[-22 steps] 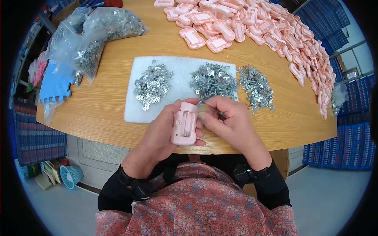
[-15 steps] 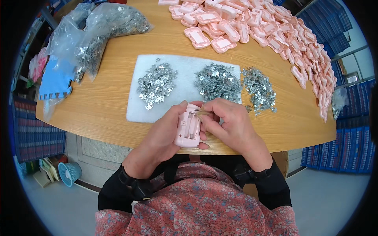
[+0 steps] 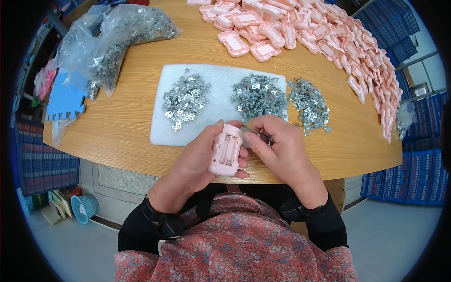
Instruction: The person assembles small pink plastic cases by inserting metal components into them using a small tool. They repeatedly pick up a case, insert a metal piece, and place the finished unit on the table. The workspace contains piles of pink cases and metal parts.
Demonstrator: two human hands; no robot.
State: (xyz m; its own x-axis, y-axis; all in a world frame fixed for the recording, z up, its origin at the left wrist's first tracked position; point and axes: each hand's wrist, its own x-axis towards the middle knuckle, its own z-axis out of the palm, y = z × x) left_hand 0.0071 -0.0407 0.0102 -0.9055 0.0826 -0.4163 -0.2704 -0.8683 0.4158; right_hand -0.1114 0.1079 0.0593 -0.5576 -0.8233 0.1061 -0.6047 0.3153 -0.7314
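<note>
My left hand is closed round a pink plastic casing, its long battery compartment facing up. Metal contacts show at the compartment's ends. Close by the casing's upper right edge, my right hand is pinched on a slim metal tool, apparently tweezers, mostly hidden by the fingers. Whether the tool grips a small part cannot be made out. Beyond the hands, a white foam mat bears one pile of small metal contacts at left and another metal pile at right.
A third metal pile lies right of the mat, on the wooden table. Many pink casings are heaped at the far right. Clear bags of metal parts and a blue foam tile sit at left.
My right hand has drawn slightly right, taking the tool away from the battery compartment. The left hand keeps the casing in nearly the same place.
</note>
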